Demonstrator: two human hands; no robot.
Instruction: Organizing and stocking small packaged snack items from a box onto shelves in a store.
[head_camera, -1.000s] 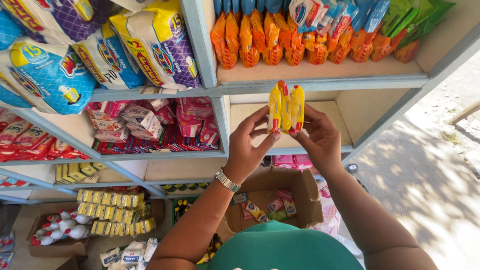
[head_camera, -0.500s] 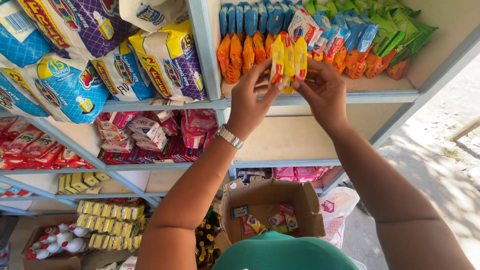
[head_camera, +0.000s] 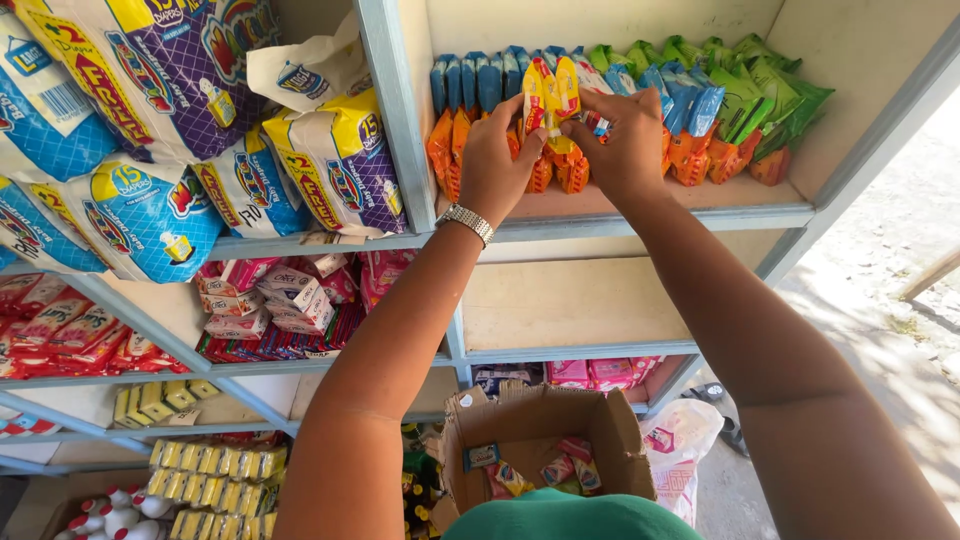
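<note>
1. Big soft bags in blue, purple and yellow (head_camera: 150, 130) are stacked on the top shelf, in its left part, near the front edge.
2. The left hand (head_camera: 495, 165), with a silver wristwatch (head_camera: 466, 222), is closed on the left side of two small yellow and red snack packets (head_camera: 549, 100).
3. The packets are up at the top shelf (head_camera: 700, 212), near the middle of its right part, in front of a row of orange packets (head_camera: 445, 150) and blue packets (head_camera: 480, 80).
4. The right hand (head_camera: 625, 145) is closed on the right side of the same packets.
5. Green packets (head_camera: 760, 95) stand by the shelf's right end.
6. An open brown cardboard box (head_camera: 545, 440) sits far below.
7. The row looks tight. I think pushing in could knock orange packets off the front edge, or the slippery packets could drop.
</note>
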